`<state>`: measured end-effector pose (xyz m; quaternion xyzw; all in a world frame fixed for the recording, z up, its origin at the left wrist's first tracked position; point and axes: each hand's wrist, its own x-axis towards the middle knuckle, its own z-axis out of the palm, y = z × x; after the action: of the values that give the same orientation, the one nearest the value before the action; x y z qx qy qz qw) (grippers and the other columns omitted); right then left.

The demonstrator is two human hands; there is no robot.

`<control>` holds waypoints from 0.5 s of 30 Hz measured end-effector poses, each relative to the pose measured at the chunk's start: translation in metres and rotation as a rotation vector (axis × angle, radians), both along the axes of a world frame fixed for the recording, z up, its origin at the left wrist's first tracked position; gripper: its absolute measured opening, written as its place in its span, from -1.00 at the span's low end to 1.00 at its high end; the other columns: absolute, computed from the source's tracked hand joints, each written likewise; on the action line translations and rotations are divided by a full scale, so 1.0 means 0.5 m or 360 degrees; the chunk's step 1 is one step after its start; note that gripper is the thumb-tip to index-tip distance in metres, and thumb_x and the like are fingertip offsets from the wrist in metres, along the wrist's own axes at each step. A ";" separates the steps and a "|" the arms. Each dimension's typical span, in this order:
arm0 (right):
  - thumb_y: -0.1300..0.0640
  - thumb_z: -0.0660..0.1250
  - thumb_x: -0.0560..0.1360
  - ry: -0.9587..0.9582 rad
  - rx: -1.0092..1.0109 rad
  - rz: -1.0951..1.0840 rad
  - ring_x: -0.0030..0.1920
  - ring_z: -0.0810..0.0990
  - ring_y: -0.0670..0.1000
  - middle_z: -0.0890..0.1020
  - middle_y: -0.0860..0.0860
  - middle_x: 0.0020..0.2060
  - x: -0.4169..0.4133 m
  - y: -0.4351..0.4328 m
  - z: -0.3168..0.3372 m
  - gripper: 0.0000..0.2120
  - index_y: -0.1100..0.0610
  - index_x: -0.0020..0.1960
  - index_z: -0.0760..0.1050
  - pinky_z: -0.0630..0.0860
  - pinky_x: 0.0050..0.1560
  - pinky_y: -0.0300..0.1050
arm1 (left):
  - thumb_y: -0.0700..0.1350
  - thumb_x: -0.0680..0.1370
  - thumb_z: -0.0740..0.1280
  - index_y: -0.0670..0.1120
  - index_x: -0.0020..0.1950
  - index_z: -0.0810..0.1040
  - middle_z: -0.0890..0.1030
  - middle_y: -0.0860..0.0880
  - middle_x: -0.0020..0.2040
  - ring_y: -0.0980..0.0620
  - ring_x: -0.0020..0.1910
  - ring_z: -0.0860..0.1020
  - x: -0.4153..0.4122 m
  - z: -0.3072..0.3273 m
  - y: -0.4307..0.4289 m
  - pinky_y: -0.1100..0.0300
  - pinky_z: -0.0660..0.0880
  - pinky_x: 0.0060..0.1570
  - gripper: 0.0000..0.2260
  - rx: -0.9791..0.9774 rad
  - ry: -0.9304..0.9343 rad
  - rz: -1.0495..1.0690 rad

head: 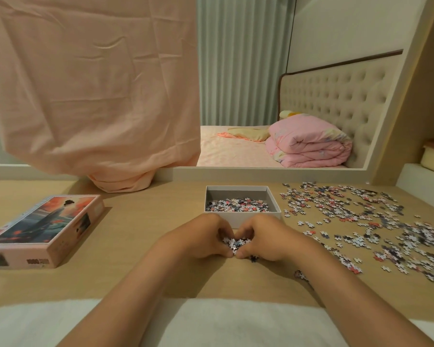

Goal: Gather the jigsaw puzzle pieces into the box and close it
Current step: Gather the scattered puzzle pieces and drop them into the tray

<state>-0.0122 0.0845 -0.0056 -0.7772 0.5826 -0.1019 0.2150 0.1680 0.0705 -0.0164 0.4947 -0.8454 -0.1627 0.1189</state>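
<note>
An open grey box [276, 200] stands at the middle of the wooden table, with a layer of puzzle pieces inside. Just in front of it my left hand [203, 236] and my right hand [263, 239] are cupped together around a small heap of puzzle pieces [234, 242], fingers curled round it. Many loose puzzle pieces [361, 221] lie scattered over the right part of the table. The box lid [43, 229], printed with a picture, lies at the left.
A pink cloth [90, 83] hangs down onto the table's far left. Behind the table is a bed with a folded pink quilt [308, 144]. A white cloth [236, 324] covers my lap at the table's near edge.
</note>
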 end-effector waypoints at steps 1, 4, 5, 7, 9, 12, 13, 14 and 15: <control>-0.04 0.58 0.36 -0.0019 0.0000 -0.0002 0.06 0.57 -0.08 0.62 -0.10 0.09 0.001 0.000 -0.001 -0.56 -0.06 0.21 0.61 0.47 0.05 -0.23 | 0.01 0.40 0.54 -0.01 0.15 0.62 0.55 0.08 -0.07 0.14 -0.16 0.48 0.001 -0.001 -0.001 0.48 0.30 -0.28 -0.65 0.0003 0.0021 0.0015; 0.05 0.58 0.38 -0.0101 0.0001 -0.0011 -0.10 0.57 -0.10 0.62 -0.11 -0.04 0.002 -0.003 -0.004 -0.76 -0.07 0.00 0.61 0.53 -0.03 -0.19 | 0.01 0.39 0.55 0.00 0.08 0.61 0.56 0.09 -0.08 0.15 -0.17 0.47 0.001 -0.004 -0.002 0.45 0.31 -0.30 -0.69 0.0004 0.0076 0.0045; 0.08 0.58 0.38 -0.0134 0.0016 -0.0021 -0.18 0.56 -0.11 0.61 -0.10 -0.08 0.002 -0.005 -0.006 -0.78 -0.06 -0.05 0.60 0.56 -0.07 -0.17 | -0.01 0.40 0.54 -0.01 0.07 0.61 0.56 0.09 -0.09 0.16 -0.18 0.47 0.000 -0.005 -0.003 0.46 0.32 -0.31 -0.71 0.0002 0.0091 0.0047; 0.12 0.58 0.38 -0.0160 0.0019 -0.0042 -0.26 0.58 -0.10 0.63 -0.06 -0.12 0.003 -0.009 -0.009 -0.81 -0.04 -0.10 0.60 0.59 -0.13 -0.14 | -0.07 0.42 0.53 -0.03 0.04 0.62 0.57 0.10 -0.16 0.15 -0.21 0.51 -0.001 -0.009 -0.004 0.48 0.35 -0.33 -0.77 0.0017 0.0150 0.0059; 0.16 0.57 0.39 -0.0208 0.0017 -0.0072 -0.31 0.65 -0.01 0.66 -0.01 -0.13 0.006 -0.010 -0.011 -0.84 -0.01 -0.11 0.63 0.65 -0.18 -0.08 | -0.15 0.43 0.51 -0.06 -0.01 0.62 0.59 0.11 -0.23 0.14 -0.26 0.56 -0.002 -0.012 -0.005 0.48 0.37 -0.36 -0.83 0.0048 0.0228 0.0084; 0.23 0.53 0.42 -0.0333 0.0016 -0.0123 -0.36 0.68 0.03 0.68 0.03 -0.20 0.008 -0.013 -0.015 -0.88 0.05 -0.12 0.65 0.67 -0.24 -0.05 | -0.18 0.42 0.52 -0.06 -0.09 0.63 0.64 0.06 -0.23 0.16 -0.29 0.57 0.000 -0.014 -0.010 0.38 0.44 -0.30 -0.87 0.0019 0.0300 0.0111; 0.26 0.51 0.43 -0.0384 0.0017 -0.0129 -0.37 0.67 0.02 0.69 0.04 -0.23 0.008 -0.015 -0.016 -0.89 0.07 -0.12 0.66 0.68 -0.23 -0.01 | -0.17 0.41 0.53 -0.05 -0.10 0.63 0.66 0.05 -0.22 0.15 -0.27 0.58 0.002 -0.015 -0.012 0.36 0.45 -0.28 -0.87 0.0002 0.0325 0.0122; 0.27 0.49 0.44 -0.0439 0.0019 -0.0133 -0.39 0.67 0.02 0.69 0.06 -0.25 0.009 -0.015 -0.016 -0.90 0.09 -0.12 0.67 0.69 -0.21 0.04 | -0.16 0.40 0.54 -0.05 -0.12 0.64 0.67 0.03 -0.20 0.14 -0.26 0.58 0.004 -0.015 -0.015 0.35 0.45 -0.27 -0.87 -0.0020 0.0358 0.0133; 0.28 0.48 0.45 -0.0497 0.0021 -0.0145 -0.41 0.66 0.02 0.69 0.09 -0.27 0.010 -0.016 -0.015 -0.90 0.10 -0.12 0.67 0.68 -0.20 0.07 | -0.16 0.39 0.54 -0.06 -0.13 0.65 0.68 0.03 -0.20 0.15 -0.26 0.58 0.007 -0.014 -0.019 0.35 0.46 -0.27 -0.88 -0.0037 0.0411 0.0148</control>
<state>-0.0070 0.0765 -0.0133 -0.7233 0.5773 -0.2271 0.3033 0.1713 0.0611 -0.0234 0.5069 -0.8010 -0.2095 0.2398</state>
